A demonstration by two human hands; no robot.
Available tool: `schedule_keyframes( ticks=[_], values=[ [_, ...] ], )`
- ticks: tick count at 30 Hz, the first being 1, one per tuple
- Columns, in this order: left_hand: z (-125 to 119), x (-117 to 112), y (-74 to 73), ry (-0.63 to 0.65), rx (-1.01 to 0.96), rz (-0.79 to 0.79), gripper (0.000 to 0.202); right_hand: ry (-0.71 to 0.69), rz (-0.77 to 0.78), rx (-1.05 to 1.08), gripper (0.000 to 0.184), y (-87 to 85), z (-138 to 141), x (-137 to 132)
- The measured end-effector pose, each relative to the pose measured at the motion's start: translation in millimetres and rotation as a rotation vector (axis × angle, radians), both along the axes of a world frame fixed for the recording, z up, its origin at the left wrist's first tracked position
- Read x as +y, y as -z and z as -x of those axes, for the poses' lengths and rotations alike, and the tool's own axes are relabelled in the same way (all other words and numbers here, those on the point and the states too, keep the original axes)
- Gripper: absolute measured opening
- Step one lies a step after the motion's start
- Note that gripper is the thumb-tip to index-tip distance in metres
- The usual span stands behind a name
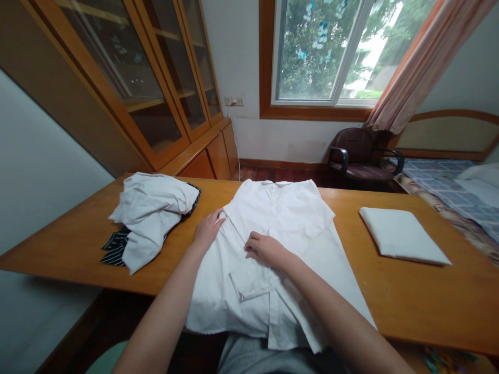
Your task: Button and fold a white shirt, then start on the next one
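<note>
a white shirt (288, 218) is laid flat at the near middle of the table (429, 296), its hem hung over the near edge. the left hand (208, 228) is pressed on the shirt's left edge, fingers straight and close together. the right hand (265, 249) is set on the shirt's middle, fingers curled; whether cloth is pinched cannot be told. a clothes pile (152, 213) lies left, a folded cloth (401, 235) right.

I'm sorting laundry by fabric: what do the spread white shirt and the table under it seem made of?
The white shirt looks like thin woven cloth, perhaps cotton, matte: it holds sharp creases and lies flat. The table looks like wood or veneer under a smooth varnish: orange-brown grain, with a soft sheen on top.
</note>
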State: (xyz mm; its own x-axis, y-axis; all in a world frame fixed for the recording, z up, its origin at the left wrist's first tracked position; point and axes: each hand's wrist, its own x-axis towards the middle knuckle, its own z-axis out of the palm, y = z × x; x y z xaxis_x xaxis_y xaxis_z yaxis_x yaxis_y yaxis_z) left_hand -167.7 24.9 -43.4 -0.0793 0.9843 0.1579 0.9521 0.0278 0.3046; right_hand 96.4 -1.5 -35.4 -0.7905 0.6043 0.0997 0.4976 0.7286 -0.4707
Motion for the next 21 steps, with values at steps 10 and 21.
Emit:
schedule_keyframes(
  ticks=[10,21],
  values=[
    [-3,3,-4.5,-0.024,0.027,0.039,0.041,-0.083,0.058,-0.021,0.014,-1.8,1,-1],
    [3,13,-1.0,-0.044,-0.006,0.020,0.041,-0.200,-0.055,0.057,0.050,-21.3,-22,-33]
  ],
)
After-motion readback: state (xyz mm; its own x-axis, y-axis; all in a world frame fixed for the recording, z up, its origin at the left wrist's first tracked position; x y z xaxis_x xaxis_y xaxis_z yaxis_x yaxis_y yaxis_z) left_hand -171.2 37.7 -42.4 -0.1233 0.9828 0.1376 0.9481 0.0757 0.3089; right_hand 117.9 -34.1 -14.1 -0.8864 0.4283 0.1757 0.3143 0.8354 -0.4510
